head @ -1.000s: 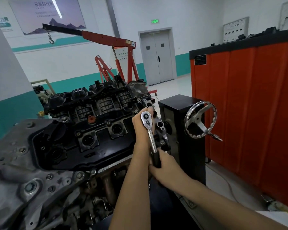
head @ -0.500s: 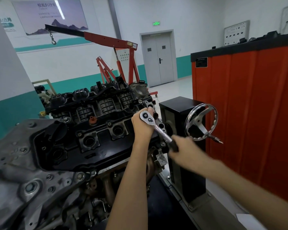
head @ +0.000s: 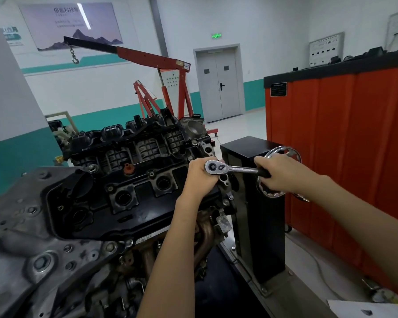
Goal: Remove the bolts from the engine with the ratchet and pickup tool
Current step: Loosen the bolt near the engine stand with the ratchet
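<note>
Chrome ratchet [head: 237,168] gripped by fingers [head: 199,162] of left hand [head: 200,179] and right hand [head: 283,173], bolt hidden

Materials and finishes: engine and tooling.
Ratchet [head: 230,168]: polished chrome metal, glossy, with a matt black grip. Engine [head: 83,226]: top cover [head: 133,203] of black plastic, ribbed, dull and dusty; end casting [head: 32,249] of bare grey metal, rough, matt, stained; exhaust manifold [head: 205,235] of brown, tarnished metal. Handwheel [head: 293,154]: bright, shiny metal. Stand column [head: 262,226]: smooth black, semi-gloss. Cabinet [head: 342,145]: orange-red panels, smooth, satin sheen.
</note>
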`<action>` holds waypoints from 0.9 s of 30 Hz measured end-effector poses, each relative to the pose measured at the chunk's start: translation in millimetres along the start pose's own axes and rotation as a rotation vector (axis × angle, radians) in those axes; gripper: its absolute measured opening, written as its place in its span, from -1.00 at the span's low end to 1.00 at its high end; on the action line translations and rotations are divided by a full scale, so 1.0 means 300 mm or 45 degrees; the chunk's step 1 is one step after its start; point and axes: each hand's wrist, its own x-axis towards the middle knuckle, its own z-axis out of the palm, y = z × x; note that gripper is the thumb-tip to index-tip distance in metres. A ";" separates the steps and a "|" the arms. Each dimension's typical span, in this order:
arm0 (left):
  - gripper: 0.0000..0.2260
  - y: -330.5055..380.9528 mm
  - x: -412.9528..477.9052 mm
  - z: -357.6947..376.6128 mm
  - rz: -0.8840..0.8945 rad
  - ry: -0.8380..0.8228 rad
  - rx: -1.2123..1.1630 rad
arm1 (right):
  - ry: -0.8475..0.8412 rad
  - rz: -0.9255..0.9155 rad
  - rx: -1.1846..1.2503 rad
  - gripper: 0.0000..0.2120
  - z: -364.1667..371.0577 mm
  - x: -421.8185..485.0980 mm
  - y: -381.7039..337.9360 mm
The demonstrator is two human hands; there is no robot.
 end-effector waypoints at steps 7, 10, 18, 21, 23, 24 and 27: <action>-0.47 -0.006 0.003 0.038 -0.038 0.260 -0.066 | -0.013 0.280 0.896 -0.86 0.210 -0.161 -0.237; -0.49 0.004 -0.004 0.055 0.010 0.254 -0.044 | 0.002 0.362 1.280 -0.83 0.272 -0.194 -0.361; -0.50 0.000 -0.010 -0.019 0.092 0.070 0.117 | -0.125 0.120 0.435 -0.87 0.096 -0.071 -0.096; -0.52 0.000 -0.019 -0.029 0.101 0.065 0.080 | -0.017 0.026 0.087 -0.69 0.016 0.004 -0.045; -0.51 0.004 -0.018 -0.022 0.034 0.086 0.012 | -0.006 0.049 0.100 -0.67 0.023 0.001 -0.058; -0.51 0.004 -0.017 -0.017 0.009 0.110 -0.033 | -0.015 0.091 0.187 -0.68 0.044 -0.019 -0.074; -0.49 -0.001 -0.020 0.007 -0.021 0.198 -0.163 | -0.077 0.231 0.630 -0.76 0.137 -0.111 -0.164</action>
